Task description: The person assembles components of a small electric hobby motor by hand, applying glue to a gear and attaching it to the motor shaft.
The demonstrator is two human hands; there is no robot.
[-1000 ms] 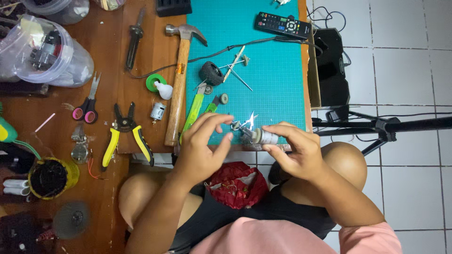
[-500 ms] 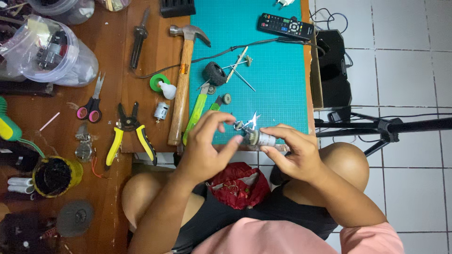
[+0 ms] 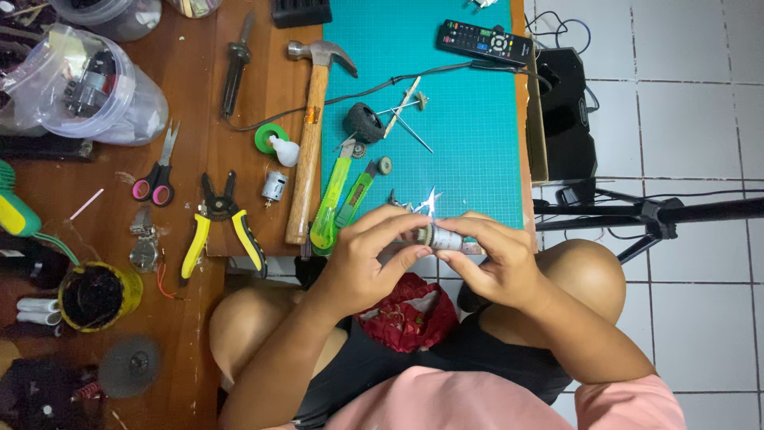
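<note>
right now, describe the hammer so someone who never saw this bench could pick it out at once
Start at the teal cutting mat on the wooden table. Along the mat's left edge lies the hammer, steel claw head at the far end. Its long plain wooden handle sets it apart from the green utility knives beside it.

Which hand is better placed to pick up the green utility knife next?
Probably the left hand: it lies right beside the green utility knife. The right hand sits farther away and pinches the small metal motor.
</note>
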